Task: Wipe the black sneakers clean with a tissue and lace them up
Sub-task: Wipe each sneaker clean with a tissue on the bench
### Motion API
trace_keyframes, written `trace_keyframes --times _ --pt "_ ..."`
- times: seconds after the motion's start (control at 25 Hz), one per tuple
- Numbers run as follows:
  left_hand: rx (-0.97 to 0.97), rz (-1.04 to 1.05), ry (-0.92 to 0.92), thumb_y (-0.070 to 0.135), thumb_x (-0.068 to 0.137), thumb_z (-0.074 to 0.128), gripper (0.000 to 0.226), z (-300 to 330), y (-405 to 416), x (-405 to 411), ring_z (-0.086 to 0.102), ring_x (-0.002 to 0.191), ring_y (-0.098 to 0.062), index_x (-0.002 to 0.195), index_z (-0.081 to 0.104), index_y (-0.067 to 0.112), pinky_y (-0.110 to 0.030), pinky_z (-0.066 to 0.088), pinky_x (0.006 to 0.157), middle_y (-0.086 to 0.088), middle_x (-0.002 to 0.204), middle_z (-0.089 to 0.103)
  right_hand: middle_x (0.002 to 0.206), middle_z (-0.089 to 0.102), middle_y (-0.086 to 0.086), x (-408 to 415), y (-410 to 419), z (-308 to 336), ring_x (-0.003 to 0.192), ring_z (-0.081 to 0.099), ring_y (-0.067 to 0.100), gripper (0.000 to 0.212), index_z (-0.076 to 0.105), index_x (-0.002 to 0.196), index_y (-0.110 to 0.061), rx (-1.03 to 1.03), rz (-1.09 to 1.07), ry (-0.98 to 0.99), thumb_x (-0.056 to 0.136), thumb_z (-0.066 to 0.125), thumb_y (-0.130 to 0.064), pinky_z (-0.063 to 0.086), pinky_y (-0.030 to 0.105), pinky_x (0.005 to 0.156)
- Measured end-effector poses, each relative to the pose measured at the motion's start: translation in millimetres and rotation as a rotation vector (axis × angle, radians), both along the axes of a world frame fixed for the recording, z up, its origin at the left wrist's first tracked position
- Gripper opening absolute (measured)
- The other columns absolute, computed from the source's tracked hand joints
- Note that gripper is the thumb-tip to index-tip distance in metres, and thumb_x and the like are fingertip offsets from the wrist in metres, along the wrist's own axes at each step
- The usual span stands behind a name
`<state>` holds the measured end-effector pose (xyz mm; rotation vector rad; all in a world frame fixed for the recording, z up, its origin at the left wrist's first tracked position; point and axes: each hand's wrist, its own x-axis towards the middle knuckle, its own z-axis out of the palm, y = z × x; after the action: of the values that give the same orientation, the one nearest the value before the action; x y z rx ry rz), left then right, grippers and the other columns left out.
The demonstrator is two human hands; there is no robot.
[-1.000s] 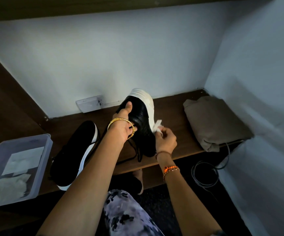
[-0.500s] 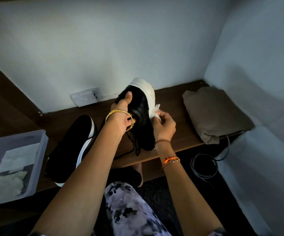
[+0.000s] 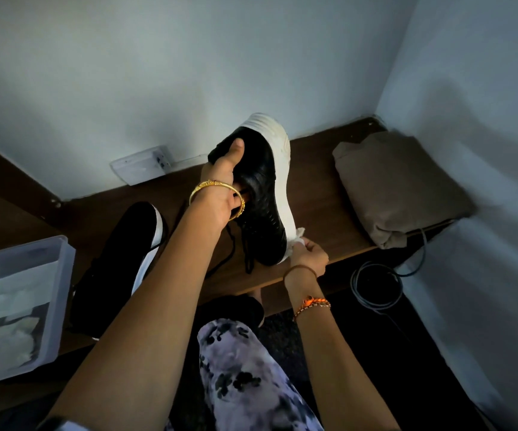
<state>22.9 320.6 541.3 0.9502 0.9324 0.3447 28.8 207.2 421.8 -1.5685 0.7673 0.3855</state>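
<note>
Head view: L hand (image 3: 220, 194) grips the sneaker (image 3: 261, 194), thumb on the upper, other fingers hidden inside; shoe held tilted above the tabletop (image 3: 320, 219), sole toward the R wall. R hand (image 3: 309, 259) pinches a tissue (image 3: 296, 241) against the white sole at the shoe's near end. Laces (image 3: 239, 256) dangle below the shoe. Second sneaker (image 3: 121, 259) lies left of it, tub (image 3: 62, 275) further left. Folded cloth (image 3: 400, 188) right of it, cable (image 3: 375, 287) below that.

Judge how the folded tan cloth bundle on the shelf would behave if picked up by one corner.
The tan cloth bundle would probably flop and unfold, since its folds look soft. It likely will not roll, lying flat on the shelf.
</note>
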Motion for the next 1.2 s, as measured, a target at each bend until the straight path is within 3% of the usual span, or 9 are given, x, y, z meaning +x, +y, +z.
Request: trace_keyframes --times 0.08,0.16,0.32,0.48,0.68,0.84,0.92,1.04,1.2 --pt "0.003 -0.019 0.003 0.035 0.086 0.061 0.061 -2 1 1 0.051 0.124 -0.033 0.139 0.039 0.014 -0.042 0.049 0.084 -0.012 0.138 0.05 0.087 0.064 0.012 0 6 8 0.083 0.059 0.02 0.011 0.067 0.091 -0.004 0.076 -0.049 -0.121 0.082 0.061 -0.006 0.051 0.017 0.068" --pt "0.01 -0.026 0.006 0.035 0.087 0.06 0.061 -3 2 1 0.052 0.123 -0.033 0.14 0.039 0.014 -0.041 0.046 0.081 -0.013 0.138 0.05 0.082 0.061 0.009 -7 12 9 0.081 0.058 0.022 0.009 0.066 0.089 -0.003 0.038 -0.066 -0.201 0.082 0.06 -0.006 0.052 0.026 0.074" --pt "-0.003 -0.02 -0.007 0.035 0.087 0.06 0.062 -3 6 -6 0.052 0.123 -0.033 0.14 0.038 0.014 -0.043 0.046 0.083 -0.014 0.139 0.05 0.106 0.066 0.019 -19 11 -11 0.103 0.06 0.032 0.022 0.065 0.103 0.0 -0.05 -0.091 0.083 0.09 0.054 -0.014 0.048 0.034 0.086" --pt "0.014 -0.007 0.005 0.038 0.085 0.061 0.062 0 2 -25 0.06 0.105 -0.027 0.139 0.04 0.015 -0.038 0.051 0.071 -0.011 0.137 0.052 0.111 0.066 0.02 -26 9 -2 0.1 0.063 0.03 0.023 0.064 0.106 -0.002 0.118 -0.106 0.215 0.085 0.058 -0.007 0.048 0.028 0.078" --pt "-0.004 -0.001 0.019 0.035 0.089 0.057 0.057 10 -7 -52 0.053 0.122 -0.031 0.139 0.04 0.013 -0.038 0.044 0.079 -0.011 0.14 0.049 0.094 0.07 0.015 -31 24 81 0.086 0.062 0.022 0.011 0.068 0.088 -0.005 0.105 0.035 -0.42 0.08 0.06 -0.007 0.048 0.027 0.081" --pt "0.018 0.0 -0.002 0.033 0.089 0.057 0.05 15 -17 -71 0.058 0.092 -0.027 0.132 0.047 0.01 -0.038 0.045 0.069 -0.012 0.124 0.059 0.095 0.068 0.014 -35 25 128 0.083 0.056 0.015 0.013 0.068 0.089 -0.005 -0.007 0.26 -0.956 0.08 0.059 -0.002 0.037 0.003 0.07" --pt "0.042 -0.048 0.015 0.033 0.089 0.056 0.046 17 -25 -79 0.059 0.081 -0.024 0.128 0.05 0.01 -0.037 0.046 0.068 -0.007 0.104 0.064 0.097 0.066 0.016 -34 16 130 0.086 0.054 0.023 0.023 0.067 0.097 -0.004 -0.153 0.431 -1.182 0.078 0.056 0.003 0.034 0.006 0.072" --pt "-0.04 -0.187 -0.013 0.048 0.09 0.046 0.045 23 -39 -89 0.061 0.092 -0.029 0.115 0.057 0.012 -0.037 0.046 0.074 -0.007 0.102 0.062 0.095 0.063 0.02 -37 -1 121 0.089 0.051 0.033 0.038 0.065 0.108 -0.005 -0.343 0.539 -1.327 0.075 0.049 0.003 0.032 0.016 0.076" --pt "-0.23 -0.198 -0.132 0.059 0.092 0.029 0.055 32 -41 -88 0.056 0.074 -0.024 0.083 0.058 0.013 -0.033 0.044 0.068 -0.008 0.083 0.06 0.087 0.062 0.016 -57 -23 100 0.086 0.045 0.017 0.03 0.07 0.099 -0.008 -0.448 0.777 -1.573 0.079 0.047 -0.011 0.033 0.013 0.075"
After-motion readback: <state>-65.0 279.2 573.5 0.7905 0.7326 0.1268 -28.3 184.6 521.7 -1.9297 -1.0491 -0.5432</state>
